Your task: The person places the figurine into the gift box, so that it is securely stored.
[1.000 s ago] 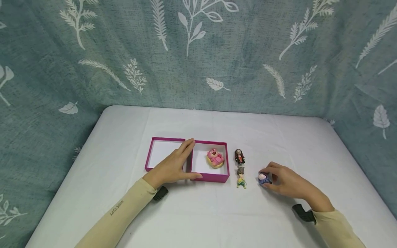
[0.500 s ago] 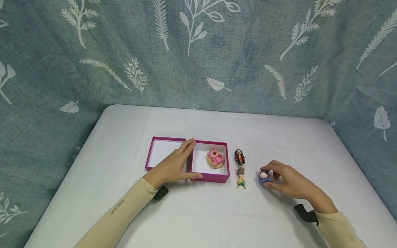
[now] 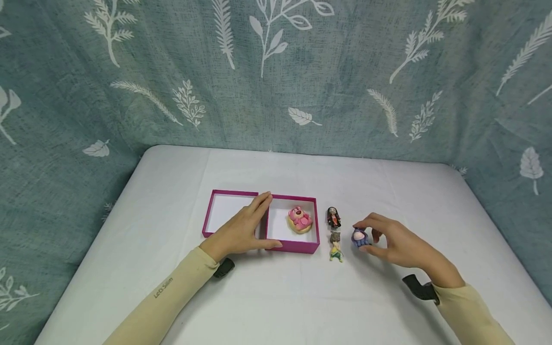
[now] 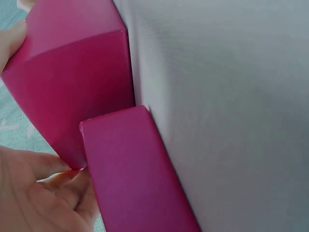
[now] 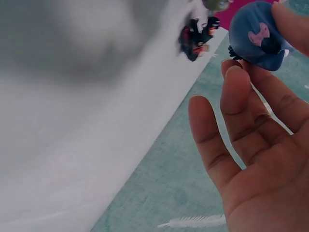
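Note:
My right hand [image 3: 398, 242] pinches a small blue figurine [image 3: 360, 237] between thumb and fingers, a little above the table. In the right wrist view the blue figurine [image 5: 253, 31] shows a pink bow on its rounded back. My left hand [image 3: 241, 232] holds the magenta box [image 3: 293, 247] at its left end, thumb on the near wall and fingers at the far wall. Inside the box's white interior sits a pink bear figurine [image 3: 299, 219] on a tan ring. The left wrist view shows the box wall [image 4: 72, 87] between thumb and fingers.
A shallow magenta tray or lid [image 3: 233, 193] lies left of the box, partly hidden by the left hand. Right of the box lie a dark-haired figurine [image 3: 333, 218] and a figurine with a yellow-green lower part [image 3: 335, 249]. Patterned green cloth [image 3: 345, 57] hangs behind the white table.
My right hand has lifted the blue figurine and moved it slightly left and away from me, toward the other figurines. The left hand and box have stayed put.

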`<state>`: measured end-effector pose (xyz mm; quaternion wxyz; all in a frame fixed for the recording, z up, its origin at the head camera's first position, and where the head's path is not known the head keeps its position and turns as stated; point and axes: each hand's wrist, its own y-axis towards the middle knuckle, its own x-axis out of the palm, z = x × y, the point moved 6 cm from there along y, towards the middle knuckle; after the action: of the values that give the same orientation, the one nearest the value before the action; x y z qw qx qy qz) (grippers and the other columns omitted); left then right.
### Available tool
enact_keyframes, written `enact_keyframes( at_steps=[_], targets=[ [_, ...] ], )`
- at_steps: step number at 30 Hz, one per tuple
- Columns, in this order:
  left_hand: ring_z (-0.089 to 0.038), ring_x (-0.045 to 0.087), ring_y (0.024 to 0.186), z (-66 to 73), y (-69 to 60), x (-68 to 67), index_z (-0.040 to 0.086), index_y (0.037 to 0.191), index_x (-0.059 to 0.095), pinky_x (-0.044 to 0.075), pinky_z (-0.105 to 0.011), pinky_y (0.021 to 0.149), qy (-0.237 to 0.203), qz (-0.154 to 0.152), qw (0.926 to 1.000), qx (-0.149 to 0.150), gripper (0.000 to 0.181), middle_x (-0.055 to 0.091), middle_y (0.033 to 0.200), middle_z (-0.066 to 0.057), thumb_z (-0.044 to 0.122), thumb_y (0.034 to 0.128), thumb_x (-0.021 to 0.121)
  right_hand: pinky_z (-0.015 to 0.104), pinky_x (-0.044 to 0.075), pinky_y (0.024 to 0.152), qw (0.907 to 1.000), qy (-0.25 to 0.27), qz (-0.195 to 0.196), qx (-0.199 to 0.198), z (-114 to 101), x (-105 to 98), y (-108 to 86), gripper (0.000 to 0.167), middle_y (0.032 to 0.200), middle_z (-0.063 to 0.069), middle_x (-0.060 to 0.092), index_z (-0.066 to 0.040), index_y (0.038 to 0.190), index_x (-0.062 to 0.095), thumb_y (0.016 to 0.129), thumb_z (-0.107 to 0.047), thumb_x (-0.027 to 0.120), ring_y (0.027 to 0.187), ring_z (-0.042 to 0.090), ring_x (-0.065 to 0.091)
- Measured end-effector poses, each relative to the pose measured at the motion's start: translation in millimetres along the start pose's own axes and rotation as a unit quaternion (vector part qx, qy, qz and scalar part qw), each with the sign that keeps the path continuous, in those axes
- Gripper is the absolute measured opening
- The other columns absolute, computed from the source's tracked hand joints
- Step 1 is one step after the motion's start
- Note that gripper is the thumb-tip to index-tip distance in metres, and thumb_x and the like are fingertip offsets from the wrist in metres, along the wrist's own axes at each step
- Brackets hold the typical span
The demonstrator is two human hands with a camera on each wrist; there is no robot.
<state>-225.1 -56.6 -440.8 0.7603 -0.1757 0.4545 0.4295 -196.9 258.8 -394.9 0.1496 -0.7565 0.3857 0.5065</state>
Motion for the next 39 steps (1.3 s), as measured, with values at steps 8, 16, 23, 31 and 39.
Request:
enact_keyframes(
  at_steps=[8, 16, 23, 31, 39],
  targets=[
    [-0.027, 0.034, 0.144, -1.6, -1.6, -1.9, 0.008, 0.158, 0.012, 0.035, -0.043, 0.115, -0.006, -0.009, 0.9999, -0.01, 0.115, 0.014, 0.164, -0.005, 0.067, 0.0776, 0.07, 0.019, 0.044, 0.063, 0.9998, -0.009, -0.012, -0.009, -14, 0, 23.4, 0.044, 0.107, -0.007, 0.059, -0.007, 0.121, 0.066, 0.079, -0.012, 0.081, 0.077, 0.006, 0.052],
    [-0.026, 0.033, 0.144, -1.6, -1.2, -1.8, 0.009, 0.158, 0.012, 0.035, -0.043, 0.115, -0.002, -0.008, 0.9999, -0.011, 0.115, 0.014, 0.165, -0.004, 0.068, 0.0771, 0.069, 0.025, 0.05, 0.071, 0.9995, 0.016, -0.021, -0.018, -31, 3, 52.5, 0.046, 0.113, -0.005, 0.061, -0.01, 0.123, 0.065, 0.081, -0.016, 0.081, 0.085, 0.01, 0.057],
    [-0.027, 0.037, 0.141, -1.9, 0.1, -0.6, 0.008, 0.158, 0.013, 0.037, -0.043, 0.113, -0.003, -0.004, 1.0, -0.002, 0.116, 0.015, 0.164, -0.007, 0.069, 0.0767, 0.069, 0.024, 0.049, 0.069, 0.999, 0.027, -0.033, -0.016, -45, 4, 80.1, 0.046, 0.113, -0.006, 0.06, -0.013, 0.125, 0.064, 0.083, -0.02, 0.08, 0.083, 0.012, 0.057],
    [-0.029, 0.037, 0.142, -1.7, 0.3, 0.9, 0.007, 0.158, 0.014, 0.037, -0.045, 0.114, -0.004, -0.005, 1.0, -0.001, 0.116, 0.016, 0.164, -0.008, 0.07, 0.0763, 0.069, 0.029, 0.051, 0.074, 0.9973, 0.037, -0.044, -0.046, -56, 10, 102.9, 0.047, 0.117, -0.005, 0.06, -0.013, 0.127, 0.063, 0.084, -0.022, 0.079, 0.089, 0.009, 0.057],
    [-0.03, 0.038, 0.14, -1.3, -0.3, 1.1, 0.007, 0.158, 0.013, 0.038, -0.045, 0.112, -0.005, -0.005, 1.0, 0.0, 0.116, 0.015, 0.164, -0.007, 0.071, 0.0767, 0.067, 0.04, 0.052, 0.09, 0.9953, 0.051, -0.046, -0.068, -60, 23, 114.7, 0.047, 0.119, -0.001, 0.061, -0.016, 0.127, 0.064, 0.083, -0.022, 0.08, 0.108, 0.018, 0.057]
  ],
)
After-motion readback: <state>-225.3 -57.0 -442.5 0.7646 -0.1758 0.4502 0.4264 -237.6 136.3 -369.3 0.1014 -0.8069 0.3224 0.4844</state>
